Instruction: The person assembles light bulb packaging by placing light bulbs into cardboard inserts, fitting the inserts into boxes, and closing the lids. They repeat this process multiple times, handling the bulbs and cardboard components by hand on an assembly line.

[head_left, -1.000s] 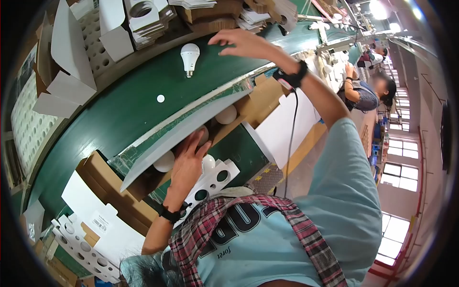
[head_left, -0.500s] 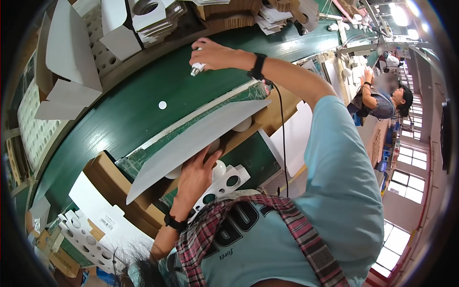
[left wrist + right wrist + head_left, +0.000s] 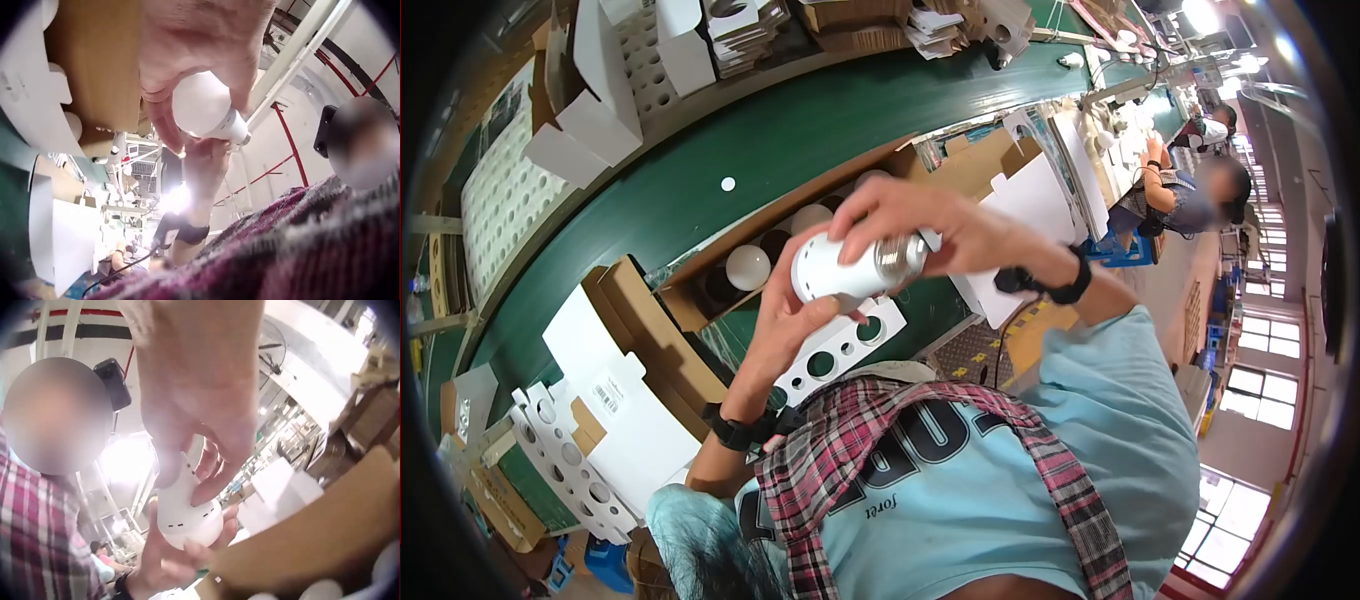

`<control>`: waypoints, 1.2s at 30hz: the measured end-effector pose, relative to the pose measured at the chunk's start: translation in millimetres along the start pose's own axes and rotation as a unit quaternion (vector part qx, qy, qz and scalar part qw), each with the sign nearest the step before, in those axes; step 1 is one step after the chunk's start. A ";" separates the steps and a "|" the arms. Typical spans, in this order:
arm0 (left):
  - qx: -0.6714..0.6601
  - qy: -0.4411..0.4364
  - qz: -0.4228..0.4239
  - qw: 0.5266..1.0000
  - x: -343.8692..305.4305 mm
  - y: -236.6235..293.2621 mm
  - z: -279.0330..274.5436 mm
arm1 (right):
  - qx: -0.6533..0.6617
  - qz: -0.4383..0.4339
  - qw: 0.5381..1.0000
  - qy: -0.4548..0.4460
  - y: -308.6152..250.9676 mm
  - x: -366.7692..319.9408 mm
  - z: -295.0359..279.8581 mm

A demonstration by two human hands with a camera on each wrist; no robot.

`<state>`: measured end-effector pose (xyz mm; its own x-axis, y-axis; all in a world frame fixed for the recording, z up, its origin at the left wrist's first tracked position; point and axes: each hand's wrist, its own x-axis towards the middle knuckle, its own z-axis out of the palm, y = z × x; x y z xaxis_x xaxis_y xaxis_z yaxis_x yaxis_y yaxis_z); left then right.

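Observation:
A white LED bulb (image 3: 840, 272) with a metal screw base is held in front of the chest by both hands. My left hand (image 3: 778, 318) grips it around the rounded globe end, with the thumb along its lower side. The right hand (image 3: 945, 228) has its fingers curled over the bulb's body near the screw base. In the right wrist view those fingers pinch the bulb's body (image 3: 178, 503), and the left fingers lie around the globe below. Just beyond the hands stands an open brown carton (image 3: 690, 300) with several white bulb globes (image 3: 748, 268) in it.
A small white disc (image 3: 728, 184) lies on the green work surface (image 3: 630, 220). An open white carton (image 3: 615, 400) and perforated white inserts (image 3: 565, 460) are at the left. Along the far ledge are boxes and stacked card inserts (image 3: 745, 35). Another person (image 3: 1180, 190) sits at the right.
My right hand took the bulb from the green surface and brought it back toward the chest. The left hand came out of the carton onto that bulb. The carton's flap has swung back, showing the globes.

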<state>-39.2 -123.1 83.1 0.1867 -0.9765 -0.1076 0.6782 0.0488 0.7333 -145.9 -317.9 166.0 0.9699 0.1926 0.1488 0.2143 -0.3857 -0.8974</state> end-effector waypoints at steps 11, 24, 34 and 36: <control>0.318 0.088 0.094 0.939 -46.0 -41.2 -49.6 | -0.016 0.184 0.969 0.162 15.9 -30.6 67.9; 0.754 0.102 0.076 0.645 -46.2 -28.0 -106.6 | -0.251 0.044 0.963 0.083 58.3 8.2 57.6; 0.744 0.129 0.095 0.649 -47.0 -27.8 -105.4 | -0.390 0.023 0.917 -0.080 127.4 54.0 82.8; 0.730 0.148 0.124 0.656 -51.8 -29.3 -105.4 | -0.375 0.061 0.916 -0.132 136.3 61.4 83.0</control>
<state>6.2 -51.8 -3.6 0.4383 -0.8829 0.1683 -0.7612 -0.2650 0.5919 -66.7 -283.8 18.4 0.9515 0.2799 -0.1280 0.2210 -0.9108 -0.3487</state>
